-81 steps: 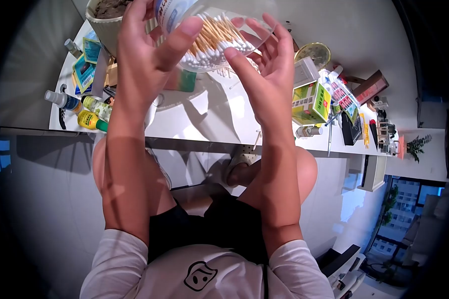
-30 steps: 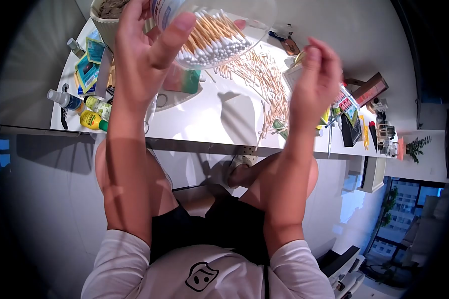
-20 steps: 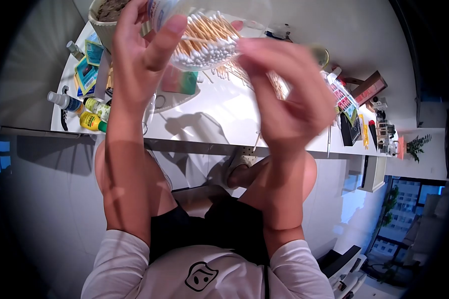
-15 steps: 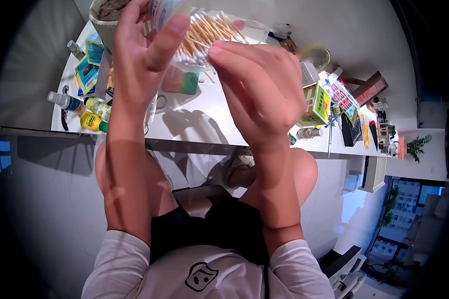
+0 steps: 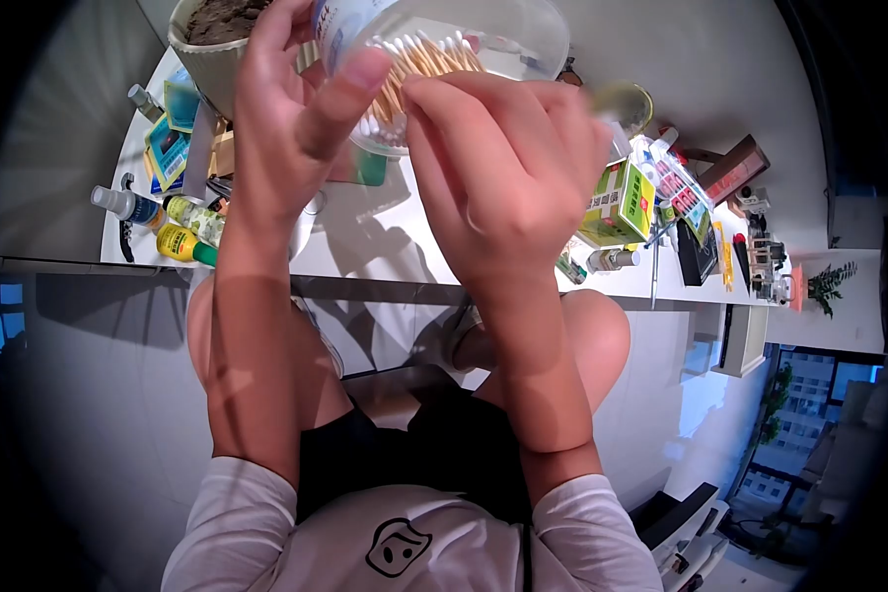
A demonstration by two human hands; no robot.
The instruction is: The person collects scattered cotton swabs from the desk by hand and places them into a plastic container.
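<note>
My left hand (image 5: pixel 301 118) is wrapped round a clear round tub (image 5: pixel 523 39) with a blue and white label, tilted on its side at the top of the view. Inside the tub lie many cotton swabs (image 5: pixel 424 59) with wooden sticks and white tips. My right hand (image 5: pixel 508 168) is at the tub's opening, its thumb and index finger pinched together over the swabs. What those fingertips hold, if anything, is too small to make out. Part of the tub's lower rim is hidden behind my right hand.
A plant pot (image 5: pixel 212 59) stands at the upper left of the white table (image 5: pixel 365 247). Below it are a spray bottle (image 5: pixel 126 204) and a yellow bottle (image 5: pixel 183 244). To the right are a green box (image 5: pixel 619 205), a small bottle (image 5: pixel 612 259) and a black box (image 5: pixel 696 255).
My right hand has come from the right side to the swabs, its fingers now pinched there. The tub has shifted slightly right. My right hand now blocks the view of the loose swabs on the table.
</note>
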